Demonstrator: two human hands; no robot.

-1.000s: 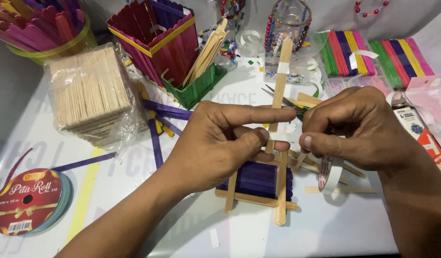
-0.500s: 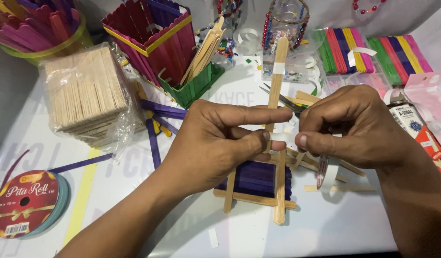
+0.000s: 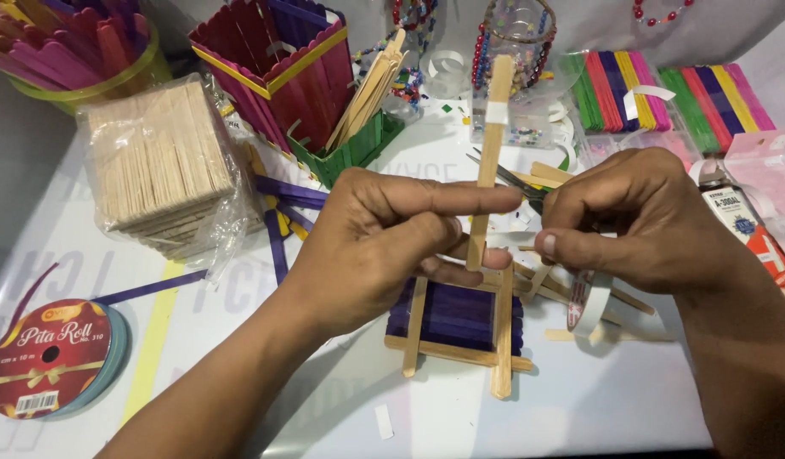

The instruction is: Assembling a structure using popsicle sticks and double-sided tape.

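Upright stick: plain wooden craft stick (image 3: 492,161), standing nearly vertical above the small frame, a band of white tape around it near the top; lower end pinched between the two hands.
Left hand: left hand (image 3: 379,242) closed on the stick, forefinger stretched across its front, thumb behind; seemingly bracing it so it stays upright.
Right hand: right hand (image 3: 643,217) with fingers curled shut, fingertips meeting the stick's lower part beside the left thumb; a loop of white tape strip (image 3: 589,302) hangs below the palm, apparently caught under the fingers.
Frame: purple stick panel (image 3: 460,314) edged with plain sticks, flat on the table directly under both hands; placed so the upright sits over its upper edge. Whether stick and frame touch cannot be told; the fingers hide the joint.
Scissors: scissors (image 3: 503,178) lying just behind the stick, blades partly hidden.
Near stock: wrapped block of plain sticks (image 3: 163,166) to the left; red and purple stick box (image 3: 277,64) behind it; coloured stick bundles (image 3: 664,89) far right.
Edges: ribbon roll (image 3: 56,357) lower left; glue tube (image 3: 745,225) at the right.
Surface: white table (image 3: 622,399), scattered with tape scraps and loose purple sticks.
Room: nothing beyond the tabletop shows.
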